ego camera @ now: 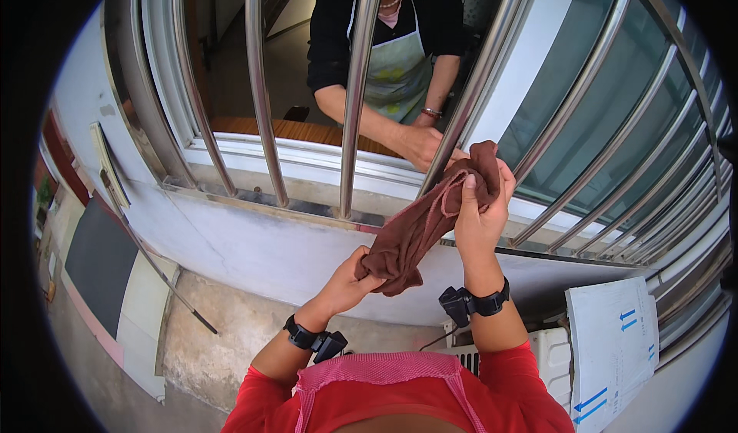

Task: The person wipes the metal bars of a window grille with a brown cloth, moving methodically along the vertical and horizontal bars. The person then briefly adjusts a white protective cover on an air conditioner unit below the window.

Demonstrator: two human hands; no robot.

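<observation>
A brown cloth (424, 225) with a pinkish edge is stretched between my hands in front of the window bars. My left hand (349, 277) grips its lower end. Higher up and to the right, my right hand (487, 205) holds the other end, thumb on top and fingers behind. The fabric looks bunched and folded between them. Behind a steel bar (351, 116), another person's hand (421, 145) reaches toward the upper end of the cloth; whether it touches the cloth is hard to tell. Both my wrists wear black strapped devices.
A person in a patterned apron (398, 75) stands inside the open window, behind a wooden surface (300, 133). Steel bars run across the whole window. A long-handled squeegee mop (109, 165) leans against the white wall at left. A marked white box (611, 341) stands at lower right.
</observation>
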